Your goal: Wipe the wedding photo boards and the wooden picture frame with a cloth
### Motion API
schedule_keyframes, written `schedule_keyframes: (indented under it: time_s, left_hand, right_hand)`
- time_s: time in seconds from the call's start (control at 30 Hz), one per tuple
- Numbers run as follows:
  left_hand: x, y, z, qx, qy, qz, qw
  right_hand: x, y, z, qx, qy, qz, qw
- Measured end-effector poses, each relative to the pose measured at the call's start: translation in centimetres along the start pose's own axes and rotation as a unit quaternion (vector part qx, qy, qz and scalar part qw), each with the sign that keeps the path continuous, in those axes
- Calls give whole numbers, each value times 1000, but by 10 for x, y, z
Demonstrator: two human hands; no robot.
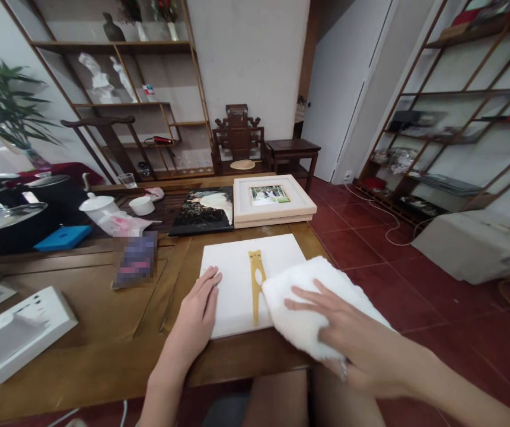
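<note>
A flat white panel (230,296) lies on the wooden table in front of me. Along its middle runs a long yellow-tan strip (255,305) with an oval opening and a notched top. My left hand (201,302) rests on the panel's left edge, fingers stretched out and lying flat. A fluffy white towel (290,326) covers the panel's right side and hangs past its edge. My right hand (326,311) holds this towel from above with fingers spread over it; the thumb side is partly hidden in the folds.
Behind the panel lie a pale wooden picture frame (311,210) and a dark picture (193,210). A white box insert (37,332), blue box (63,237), white teapot (97,204) and black pots (15,222) stand left. The wooden table (117,356) ends at right above red floor tiles.
</note>
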State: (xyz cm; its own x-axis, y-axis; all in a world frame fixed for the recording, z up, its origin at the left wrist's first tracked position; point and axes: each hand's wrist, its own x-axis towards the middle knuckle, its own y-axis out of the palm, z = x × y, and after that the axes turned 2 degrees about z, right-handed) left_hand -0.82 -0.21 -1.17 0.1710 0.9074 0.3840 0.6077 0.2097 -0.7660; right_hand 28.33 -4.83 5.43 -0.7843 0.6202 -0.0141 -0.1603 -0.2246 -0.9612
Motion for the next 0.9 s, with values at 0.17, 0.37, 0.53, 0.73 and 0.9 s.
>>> schedule_keyframes:
  time_s: [0.17,0.37,0.53,0.73,0.9]
  left_hand:
    - [0,0,0,1,-3,2,1000]
    - [-1,0,0,-9,-14,6,1000]
    - [0,0,0,-16,-17,6,1000]
    - [-1,1,1,-14,-12,1,1000]
    - [-1,2,1,-13,-11,0,1000]
  right_hand:
    - [10,-4,-9,27,32,-21,999]
    - [77,-10,-68,1,96,-86,992]
    - [102,-16,-84,-4,120,-100,988]
    - [56,-10,-41,-19,59,-30,998]
    - [5,-16,14,45,47,43,997]
